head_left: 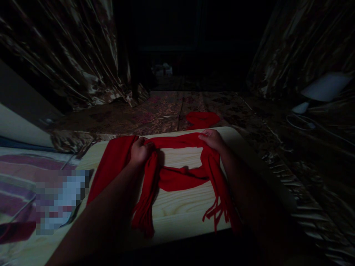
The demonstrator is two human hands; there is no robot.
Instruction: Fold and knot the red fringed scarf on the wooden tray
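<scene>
A red scarf point(177, 142) with fringed ends is stretched between my two hands above a pale wooden table point(177, 210). My left hand point(141, 150) is closed round it at the left, and my right hand point(212, 139) pinches it at the right. Both fringed ends hang toward me, and a slack middle part droops between them onto the wood. Left of my left hand lies a flat piece of red cloth point(111, 159), partly hidden by my forearm.
Beyond the table's far edge lies another red cloth item point(202, 119) on a patterned cover point(163, 107). A white lamp point(325, 88) with a cord stands at the right. Striped bedding point(19, 184) is at the left, beside a blurred-out item point(63, 203). Patterned curtains point(91, 55) hang behind.
</scene>
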